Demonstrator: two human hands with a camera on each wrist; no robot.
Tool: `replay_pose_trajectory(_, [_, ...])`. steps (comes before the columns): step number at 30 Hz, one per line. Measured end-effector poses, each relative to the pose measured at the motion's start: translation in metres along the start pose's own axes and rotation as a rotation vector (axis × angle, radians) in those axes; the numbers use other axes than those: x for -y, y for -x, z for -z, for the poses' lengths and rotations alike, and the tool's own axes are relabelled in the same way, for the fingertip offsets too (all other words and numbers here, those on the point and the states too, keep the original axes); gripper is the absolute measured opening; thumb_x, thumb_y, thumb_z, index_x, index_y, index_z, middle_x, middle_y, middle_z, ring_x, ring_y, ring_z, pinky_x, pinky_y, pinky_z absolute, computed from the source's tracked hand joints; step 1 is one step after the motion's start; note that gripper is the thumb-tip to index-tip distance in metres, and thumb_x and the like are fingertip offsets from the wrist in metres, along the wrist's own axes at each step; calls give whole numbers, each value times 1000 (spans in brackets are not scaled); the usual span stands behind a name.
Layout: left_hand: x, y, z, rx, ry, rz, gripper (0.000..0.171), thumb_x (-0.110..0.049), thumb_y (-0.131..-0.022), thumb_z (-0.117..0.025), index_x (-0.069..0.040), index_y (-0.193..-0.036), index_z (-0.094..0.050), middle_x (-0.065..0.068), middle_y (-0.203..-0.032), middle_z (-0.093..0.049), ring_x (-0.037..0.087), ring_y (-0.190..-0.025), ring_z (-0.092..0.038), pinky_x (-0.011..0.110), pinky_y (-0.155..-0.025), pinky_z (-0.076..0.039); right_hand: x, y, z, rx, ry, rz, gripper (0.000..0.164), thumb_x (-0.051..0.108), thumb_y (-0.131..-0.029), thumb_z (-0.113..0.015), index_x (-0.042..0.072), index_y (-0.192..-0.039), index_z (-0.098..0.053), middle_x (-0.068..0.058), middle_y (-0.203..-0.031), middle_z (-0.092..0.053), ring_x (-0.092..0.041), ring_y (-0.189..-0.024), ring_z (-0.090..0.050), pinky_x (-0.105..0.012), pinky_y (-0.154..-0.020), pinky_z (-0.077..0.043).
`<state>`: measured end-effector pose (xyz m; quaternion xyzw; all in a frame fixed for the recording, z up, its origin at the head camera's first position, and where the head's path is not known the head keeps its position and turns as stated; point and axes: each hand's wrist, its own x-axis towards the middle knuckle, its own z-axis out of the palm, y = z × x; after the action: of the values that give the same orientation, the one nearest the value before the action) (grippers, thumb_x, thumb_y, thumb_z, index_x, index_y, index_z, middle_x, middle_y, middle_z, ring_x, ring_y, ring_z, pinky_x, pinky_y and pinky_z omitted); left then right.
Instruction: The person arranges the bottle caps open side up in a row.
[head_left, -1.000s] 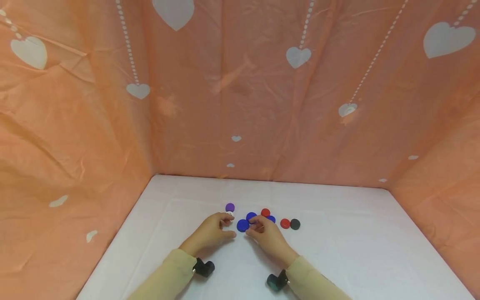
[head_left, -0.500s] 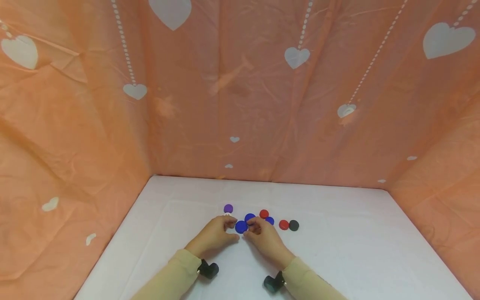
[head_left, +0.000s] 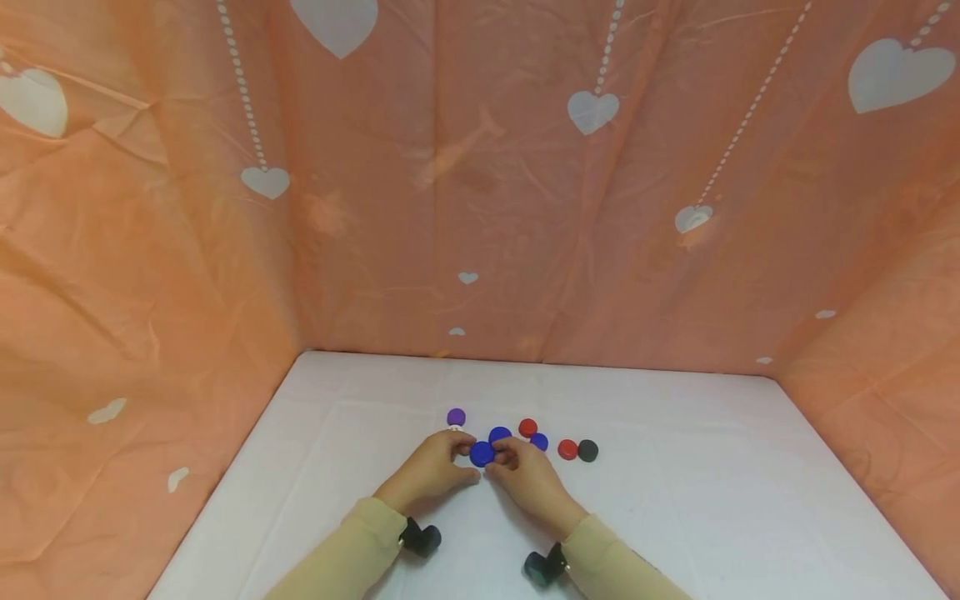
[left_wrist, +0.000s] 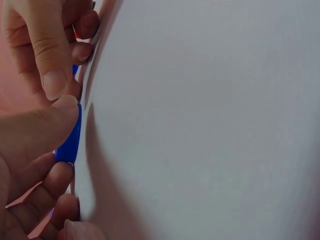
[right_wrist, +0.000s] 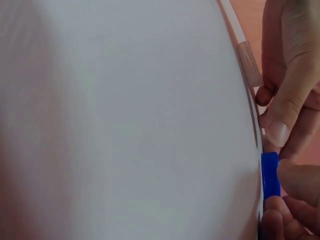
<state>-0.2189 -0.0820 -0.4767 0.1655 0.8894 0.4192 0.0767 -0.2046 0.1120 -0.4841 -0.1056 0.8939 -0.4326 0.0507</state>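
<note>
A round blue plastic disc (head_left: 482, 454) lies low between my two hands, flat or nearly flat on the white table. My left hand (head_left: 431, 468) grips its left side; in the left wrist view the thumb and curled fingers lie around the disc (left_wrist: 70, 137). My right hand (head_left: 528, 477) grips the other side, and the right wrist view shows its thumb and fingers against the disc (right_wrist: 270, 174). The two thumbs nearly meet on the near side. A second blue disc (head_left: 500, 435) lies just behind. A white disc (head_left: 455, 428) is partly hidden by my left fingers.
A purple disc (head_left: 456, 417) lies beyond my left hand. Right of the hands are a red disc (head_left: 528, 427), a small blue disc (head_left: 539, 442), another red disc (head_left: 567, 449) and a black disc (head_left: 588, 451). Orange cloth (head_left: 450, 208) walls surround the white table (head_left: 705, 467).
My left hand has come slightly right and my right hand slightly left, closing in on the blue disc. The discs keep their places; the head view has shifted a little.
</note>
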Motion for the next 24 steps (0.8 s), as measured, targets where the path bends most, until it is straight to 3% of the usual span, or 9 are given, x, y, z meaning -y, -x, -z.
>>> replay_pose_trajectory(12, [0, -3, -4, -46, -57, -16, 34, -10, -78, -80, -4, -107, -63, 3, -95, -61, 19, -88, -56, 41, -83, -47, -2, -4, -3, 5, 5, 0, 28, 17, -89, -70, 3, -113, -65, 3, -85, -60, -15, -82, -57, -34, -78, -51])
replay_pose_trajectory(24, [1, -5, -5, -62, -33, -11, 29, -13, -80, -79, -6, -105, -66, -1, -90, -63, 17, -87, -56, 40, -81, -46, -4, -3, -3, 18, -41, -19, 27, 19, -91, -68, 5, -114, -65, 3, -88, -61, -16, -85, -57, -38, -82, -50])
